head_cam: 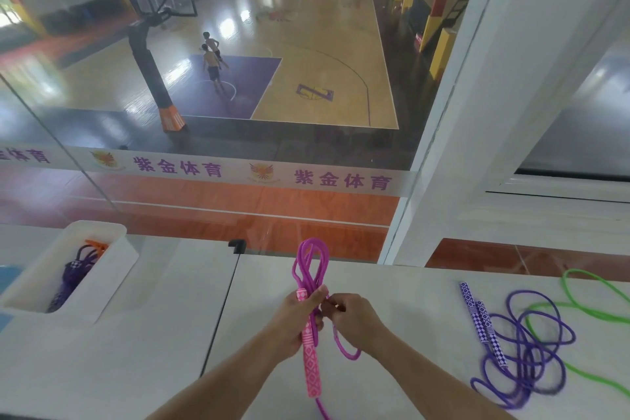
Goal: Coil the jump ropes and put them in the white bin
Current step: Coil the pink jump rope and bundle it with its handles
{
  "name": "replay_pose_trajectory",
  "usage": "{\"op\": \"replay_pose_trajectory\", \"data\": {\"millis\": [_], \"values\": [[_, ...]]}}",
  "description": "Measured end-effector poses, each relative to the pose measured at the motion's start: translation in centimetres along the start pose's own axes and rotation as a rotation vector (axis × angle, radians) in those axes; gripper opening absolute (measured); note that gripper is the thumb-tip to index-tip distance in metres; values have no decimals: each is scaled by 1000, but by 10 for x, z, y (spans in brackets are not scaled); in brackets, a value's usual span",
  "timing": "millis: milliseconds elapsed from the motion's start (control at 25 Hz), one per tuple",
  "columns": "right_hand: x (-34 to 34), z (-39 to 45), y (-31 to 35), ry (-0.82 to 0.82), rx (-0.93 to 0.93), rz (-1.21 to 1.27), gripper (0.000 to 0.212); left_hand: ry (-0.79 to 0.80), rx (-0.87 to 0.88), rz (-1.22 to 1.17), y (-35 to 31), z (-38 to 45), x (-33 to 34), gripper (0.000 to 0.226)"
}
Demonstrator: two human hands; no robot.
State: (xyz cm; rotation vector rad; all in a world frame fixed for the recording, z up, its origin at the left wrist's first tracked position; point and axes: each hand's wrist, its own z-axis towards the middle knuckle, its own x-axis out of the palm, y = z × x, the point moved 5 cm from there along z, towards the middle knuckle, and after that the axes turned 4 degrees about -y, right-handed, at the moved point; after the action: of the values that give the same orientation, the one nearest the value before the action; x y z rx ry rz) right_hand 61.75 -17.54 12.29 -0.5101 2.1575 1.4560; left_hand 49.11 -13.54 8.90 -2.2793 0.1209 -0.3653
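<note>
Now coiling: left hand [296, 317] grips pink rope [310, 269] loops, right hand [354, 320] pinches its strand; next, wrap and bin [112, 269] it.

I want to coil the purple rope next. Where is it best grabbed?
Take the purple rope by its two checkered handles, from above at their near ends. They lie side by side, stiff and clear of the tangled loops.

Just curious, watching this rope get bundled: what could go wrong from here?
The pink rope is only pinched at its middle by the left hand and right hand, so its loops may spring loose. Its tail hangs free below and could snag. The purple rope and green rope overlap, so they may tangle when lifted.
</note>
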Motion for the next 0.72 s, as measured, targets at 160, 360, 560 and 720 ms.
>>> {"op": "replay_pose_trajectory", "data": {"millis": [160, 360, 560, 720], "values": [[1, 0, 0, 132, -9, -50, 26, -62, -9, -42, -4, 1, -7, 29], [-13, -13, -28, 297, 69, 105, 29, -103, 35, -492, -38, 22, -46, 12], [-36, -19, -37, 419, 40, -48, 22, -138, 24, -460, -59, 39, -77, 9], [-47, 1, -21, 285, -82, -80, 17, 42, -24, 76, -48, 22, -49, 24]]}}
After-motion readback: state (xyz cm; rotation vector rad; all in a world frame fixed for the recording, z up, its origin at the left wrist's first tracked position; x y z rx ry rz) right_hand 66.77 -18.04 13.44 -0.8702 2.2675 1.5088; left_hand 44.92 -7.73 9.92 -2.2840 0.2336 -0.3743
